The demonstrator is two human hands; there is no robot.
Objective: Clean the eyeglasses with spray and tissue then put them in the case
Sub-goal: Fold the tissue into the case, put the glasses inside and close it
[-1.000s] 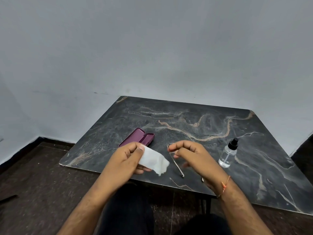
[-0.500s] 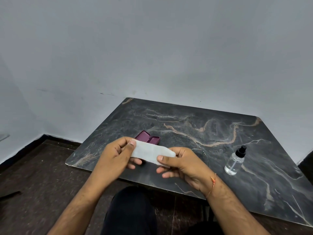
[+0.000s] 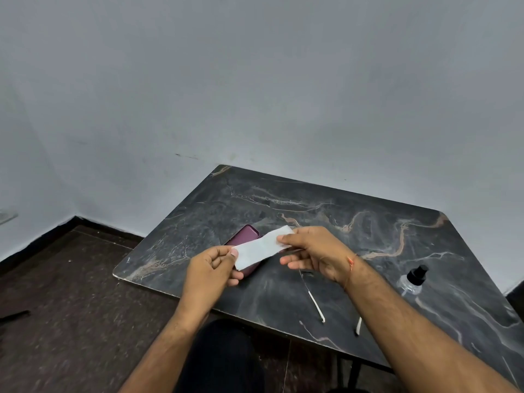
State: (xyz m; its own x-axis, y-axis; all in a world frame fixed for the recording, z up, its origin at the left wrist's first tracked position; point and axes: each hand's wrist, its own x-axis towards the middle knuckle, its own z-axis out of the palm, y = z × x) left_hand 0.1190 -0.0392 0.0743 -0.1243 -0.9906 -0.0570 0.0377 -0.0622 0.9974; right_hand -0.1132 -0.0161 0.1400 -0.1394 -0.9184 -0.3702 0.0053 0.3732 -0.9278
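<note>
A white tissue [image 3: 262,246] is stretched flat between both hands above the table. My left hand [image 3: 211,268] pinches its near left end. My right hand [image 3: 314,251] pinches its far right end. The maroon glasses case [image 3: 244,235] lies on the table behind the tissue, mostly hidden by it. The thin-framed eyeglasses [image 3: 314,302] lie on the table under my right wrist; only the temple arms and tips show. A clear spray bottle [image 3: 412,280] with a black top stands at the right.
The dark marble-patterned table [image 3: 368,222] stands against a plain grey wall. Its near edge runs just in front of my wrists. Dark floor shows on the left, and my dark-clothed leg below the table edge.
My right hand has let the eyeglasses down on the table and taken the free end of the tissue. Both hands have pulled the tissue out flat and turned it slanting up to the right.
</note>
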